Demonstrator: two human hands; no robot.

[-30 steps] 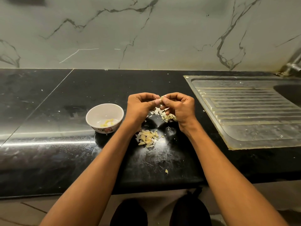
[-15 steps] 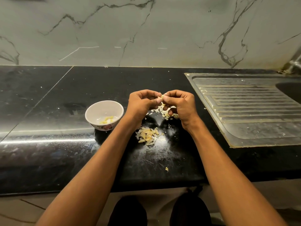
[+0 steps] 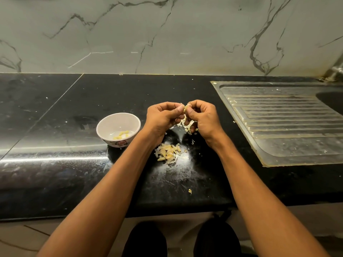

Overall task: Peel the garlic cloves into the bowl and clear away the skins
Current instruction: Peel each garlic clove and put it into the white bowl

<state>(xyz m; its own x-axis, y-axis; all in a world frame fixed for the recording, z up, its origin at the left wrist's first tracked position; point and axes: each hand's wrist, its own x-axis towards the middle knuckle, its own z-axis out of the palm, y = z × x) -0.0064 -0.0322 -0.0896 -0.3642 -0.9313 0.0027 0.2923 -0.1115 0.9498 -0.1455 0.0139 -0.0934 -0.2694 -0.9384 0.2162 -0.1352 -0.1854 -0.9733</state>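
Black counter [image 3: 55,112]: bowl [image 3: 104,127], garlic clove pile [image 3: 168,152], skin scraps [image 3: 187,125], sink drainboard [image 3: 289,130].

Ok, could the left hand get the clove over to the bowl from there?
Probably yes. The bowl stands just left of the left hand, with bare countertop between; the clove is pinched between both hands.

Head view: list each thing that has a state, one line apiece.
garlic clove: pinched between both hands, partly skinned
left hand: pinches the clove
right hand: pinches the clove
bowl: upright, a few peeled cloves inside
skins: heaped loose on the counter
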